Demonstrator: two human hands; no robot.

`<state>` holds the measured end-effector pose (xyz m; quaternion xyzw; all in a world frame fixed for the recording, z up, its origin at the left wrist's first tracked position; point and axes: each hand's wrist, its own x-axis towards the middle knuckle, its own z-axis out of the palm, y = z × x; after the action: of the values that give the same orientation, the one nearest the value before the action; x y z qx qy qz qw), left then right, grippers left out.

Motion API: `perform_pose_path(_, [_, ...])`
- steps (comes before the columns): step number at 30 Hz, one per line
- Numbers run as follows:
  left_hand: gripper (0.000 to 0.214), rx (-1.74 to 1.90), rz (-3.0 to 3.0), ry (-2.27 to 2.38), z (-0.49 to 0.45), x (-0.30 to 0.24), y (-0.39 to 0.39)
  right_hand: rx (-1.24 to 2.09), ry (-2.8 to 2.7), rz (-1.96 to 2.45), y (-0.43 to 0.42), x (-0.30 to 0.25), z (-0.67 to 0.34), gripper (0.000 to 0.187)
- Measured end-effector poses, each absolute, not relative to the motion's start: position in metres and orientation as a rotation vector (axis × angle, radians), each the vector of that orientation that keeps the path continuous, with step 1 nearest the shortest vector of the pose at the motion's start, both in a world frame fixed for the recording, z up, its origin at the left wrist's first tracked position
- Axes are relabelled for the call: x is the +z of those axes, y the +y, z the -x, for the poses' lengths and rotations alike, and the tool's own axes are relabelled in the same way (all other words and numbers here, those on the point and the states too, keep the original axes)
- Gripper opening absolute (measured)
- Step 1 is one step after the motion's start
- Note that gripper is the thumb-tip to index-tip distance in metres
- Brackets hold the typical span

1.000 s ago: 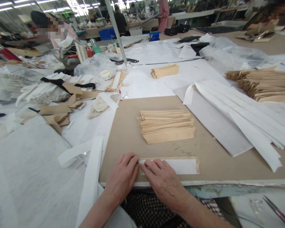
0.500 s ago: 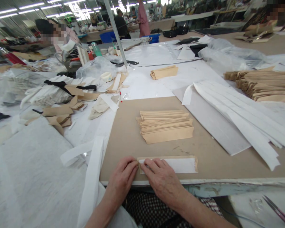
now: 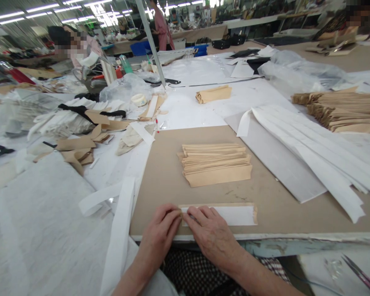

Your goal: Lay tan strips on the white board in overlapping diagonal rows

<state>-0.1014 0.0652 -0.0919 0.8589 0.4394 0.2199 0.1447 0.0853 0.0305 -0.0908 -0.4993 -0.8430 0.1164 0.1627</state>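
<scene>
A tan fabric strip (image 3: 222, 204) lies flat near the front edge of the brown board, with a white strip of backing (image 3: 237, 215) on top of it. At its right end the tan edge is folded over the white. My left hand (image 3: 162, 224) pinches the strip's left end between thumb and fingertips. Close beside it, my right hand (image 3: 208, 230) has curled fingers pressed on the white backing, its thumb and forefinger at the same left end. The fingers cover that end. Just beyond lies a stack of tan strips (image 3: 217, 164).
White strips (image 3: 299, 148) lie over a grey sheet (image 3: 283, 164) on the right, near another tan pile (image 3: 348, 109). Fabric scraps (image 3: 77, 144) and white cloth (image 3: 49, 218) crowd the left. Scissors-like metal tips (image 3: 357, 269) show at lower right. A pole (image 3: 151, 41) rises behind the board (image 3: 160, 172).
Both hands stay at the strip's left end, with only tiny finger shifts. In the background, a person in pink has moved left.
</scene>
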Motion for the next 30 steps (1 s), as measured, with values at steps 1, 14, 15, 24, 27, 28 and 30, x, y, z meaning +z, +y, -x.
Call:
perform_pose_path(1, [0.013,0.670,-2.417,1.297,0.101,-0.092,0.066,0.331,-2.404,1.425,0.030,-0.091,-0.085,0.033])
perform_pose_path(14, [0.022,0.482,-2.639,1.224,0.101,-0.095,0.064,0.381,-2.345,1.401,0.031,-0.091,-0.088,0.030])
perform_pose_path(15, [0.023,0.443,-2.647,1.213,0.101,-0.094,0.064,0.415,-2.322,1.386,0.032,-0.091,-0.089,0.027])
perform_pose_path(24, [0.014,0.526,-2.030,1.378,0.098,-0.078,0.076,0.413,-2.333,1.625,0.063,-0.072,-0.107,0.035])
perform_pose_path(27, [0.043,0.475,-1.890,1.395,0.097,-0.074,0.082,0.544,-2.422,1.582,0.073,-0.068,-0.106,0.031])
perform_pose_path(28, [0.050,0.462,-1.839,1.371,0.096,-0.074,0.085,0.595,-2.423,1.560,0.076,-0.067,-0.106,0.027])
perform_pose_path(30, [0.058,0.441,-1.738,1.294,0.096,-0.074,0.091,0.673,-2.397,1.528,0.079,-0.067,-0.106,0.021])
